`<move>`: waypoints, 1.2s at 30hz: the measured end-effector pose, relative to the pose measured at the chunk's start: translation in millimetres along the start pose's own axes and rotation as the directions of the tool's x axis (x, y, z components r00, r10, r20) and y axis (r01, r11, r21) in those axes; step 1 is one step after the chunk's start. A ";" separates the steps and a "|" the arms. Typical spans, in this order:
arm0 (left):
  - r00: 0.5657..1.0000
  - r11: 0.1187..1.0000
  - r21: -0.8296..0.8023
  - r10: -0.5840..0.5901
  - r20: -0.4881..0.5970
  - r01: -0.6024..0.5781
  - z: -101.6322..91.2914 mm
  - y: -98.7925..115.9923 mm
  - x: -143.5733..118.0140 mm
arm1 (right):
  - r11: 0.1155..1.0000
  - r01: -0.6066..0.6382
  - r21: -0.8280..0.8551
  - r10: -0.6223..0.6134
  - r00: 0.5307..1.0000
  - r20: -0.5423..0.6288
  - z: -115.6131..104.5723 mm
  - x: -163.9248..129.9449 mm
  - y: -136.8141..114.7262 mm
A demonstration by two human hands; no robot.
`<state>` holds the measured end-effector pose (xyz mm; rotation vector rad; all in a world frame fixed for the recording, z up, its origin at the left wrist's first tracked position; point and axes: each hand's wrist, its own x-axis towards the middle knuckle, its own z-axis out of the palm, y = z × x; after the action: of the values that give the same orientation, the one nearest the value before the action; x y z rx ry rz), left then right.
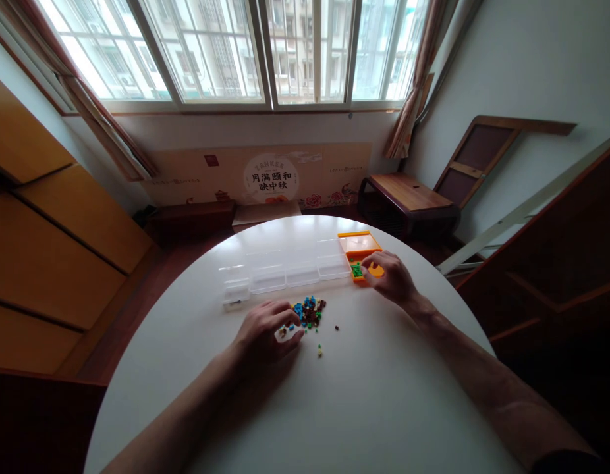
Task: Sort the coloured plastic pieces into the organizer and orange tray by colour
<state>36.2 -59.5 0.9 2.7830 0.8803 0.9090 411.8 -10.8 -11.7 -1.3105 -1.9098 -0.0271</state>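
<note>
Small bricks in blue, brown, green and yellow lie in a loose pile point(309, 311) on the white round table point(384, 395). At the pile's left edge rests my left hand point(268, 327), its thumb and fingers apart with no piece seen gripped. My right hand point(391, 280) is over the orange box point(357, 279), thumb and forefinger pinched close together; whatever they hold is too small to make out. Green bricks point(356, 270) lie in that box's left part, and the hand hides some of its right part. The box's lid point(359, 242) stands open behind it.
A row of clear plastic boxes point(302, 275) with lids opened back runs left from the orange box. Nearer me lie a single dark brick point(336, 328) and a pale yellow and green piece point(319, 352). A wooden stool point(408, 191) stands beyond the table.
</note>
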 end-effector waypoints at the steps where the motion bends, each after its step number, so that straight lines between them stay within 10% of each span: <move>1: 1.000 1.000 -0.003 0.002 0.006 -0.002 2.0 -1.0 -1.0 | 1.000 -0.023 -0.014 0.023 1.000 0.000 1.0 -0.4 6.4; 14: 0.996 0.997 -0.060 0.060 0.066 -0.056 6.8 -0.1 3.0 | 0.999 0.033 -0.009 -0.033 0.999 -0.011 6.3 -2.6 -22.4; 24: 0.967 0.829 -0.505 -0.249 0.048 0.239 3.3 18.4 15.3 | 0.859 0.448 0.247 -0.488 0.863 0.130 9.9 -12.7 -87.2; 36: 0.947 0.752 -0.587 -0.309 0.087 0.300 10.2 28.6 18.3 | 0.826 0.475 0.305 -0.514 0.856 0.058 21.7 -19.5 -103.7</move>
<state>68.2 -72.3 9.1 2.0246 0.8330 0.9443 319.5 -64.5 3.0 -0.6124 -2.2343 0.0710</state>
